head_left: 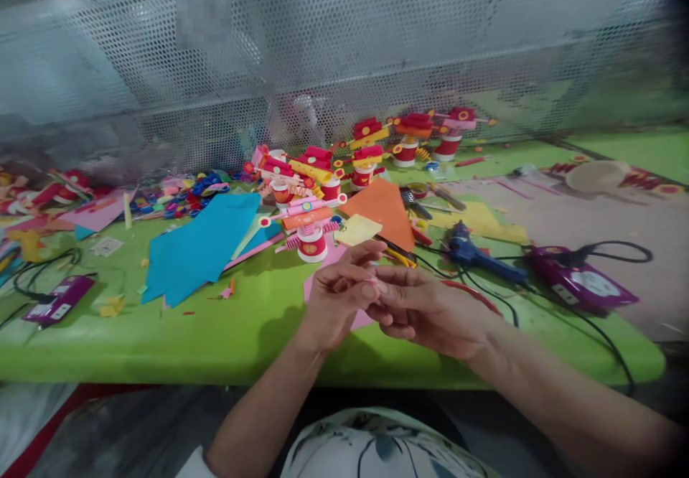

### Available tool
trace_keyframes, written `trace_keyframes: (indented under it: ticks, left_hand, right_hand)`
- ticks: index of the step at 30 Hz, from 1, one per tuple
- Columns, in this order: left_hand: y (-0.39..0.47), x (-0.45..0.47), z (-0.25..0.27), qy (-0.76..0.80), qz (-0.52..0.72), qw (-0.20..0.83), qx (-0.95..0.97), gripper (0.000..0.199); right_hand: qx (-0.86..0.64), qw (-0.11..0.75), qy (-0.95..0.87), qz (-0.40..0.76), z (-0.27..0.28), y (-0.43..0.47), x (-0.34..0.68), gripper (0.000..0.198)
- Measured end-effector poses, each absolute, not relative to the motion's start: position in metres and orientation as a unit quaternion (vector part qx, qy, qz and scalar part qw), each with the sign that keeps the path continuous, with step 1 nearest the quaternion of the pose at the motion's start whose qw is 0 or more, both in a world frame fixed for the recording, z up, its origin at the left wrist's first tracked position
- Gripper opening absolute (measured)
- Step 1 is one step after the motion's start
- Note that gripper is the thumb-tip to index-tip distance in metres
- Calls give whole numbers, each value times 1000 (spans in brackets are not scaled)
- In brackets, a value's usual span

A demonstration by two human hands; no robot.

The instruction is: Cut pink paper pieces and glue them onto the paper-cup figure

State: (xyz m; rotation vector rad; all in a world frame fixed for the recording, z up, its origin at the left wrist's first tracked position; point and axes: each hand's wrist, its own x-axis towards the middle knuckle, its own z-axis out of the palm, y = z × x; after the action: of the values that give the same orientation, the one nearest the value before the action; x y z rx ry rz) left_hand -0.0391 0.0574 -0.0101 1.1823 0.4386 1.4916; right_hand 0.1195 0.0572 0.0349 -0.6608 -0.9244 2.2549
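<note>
My left hand (pixel 344 293) and my right hand (pixel 417 302) meet above the front of the green table, fingertips pinched together. Between them a bit of small pink paper (pixel 380 286) shows; the fingers cover most of it. Under the hands lies a sheet of pink paper (pixel 315 288). Just behind stands a paper cup figure (pixel 312 246) with coiled pink arms and a rolled-paper top. A yellow paper piece (pixel 359 230) and an orange sheet (pixel 383 212) lie beyond my fingers.
A blue glue gun (pixel 481 254) and a purple power box (pixel 581 277) with black cables lie to the right. Blue paper (pixel 202 248) spreads on the left, near another purple box (pixel 60 298). Several cup figures (pixel 406 151) stand before a perforated metal screen (pixel 323 33). Scraps dot the green table (pixel 188 349).
</note>
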Motion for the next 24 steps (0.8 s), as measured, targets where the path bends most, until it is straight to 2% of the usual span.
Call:
trace_keyframes:
  ticks: [10, 15, 19, 24]
  left_hand:
    - [54, -39, -10, 187, 627, 574, 491, 38]
    - [55, -43, -14, 204, 638, 513, 537, 33]
    - [55, -46, -17, 192, 642, 509, 540, 24]
    - [53, -48, -17, 222, 638, 470, 568, 30]
  right_hand:
    - [-249, 309, -328, 857, 33, 53, 118, 29]
    - [-256, 306, -284, 872, 33, 51, 118, 34]
    - [-278, 307, -274, 868, 35, 50, 115, 34]
    - [-276, 300, -287, 867, 36, 51, 114, 35]
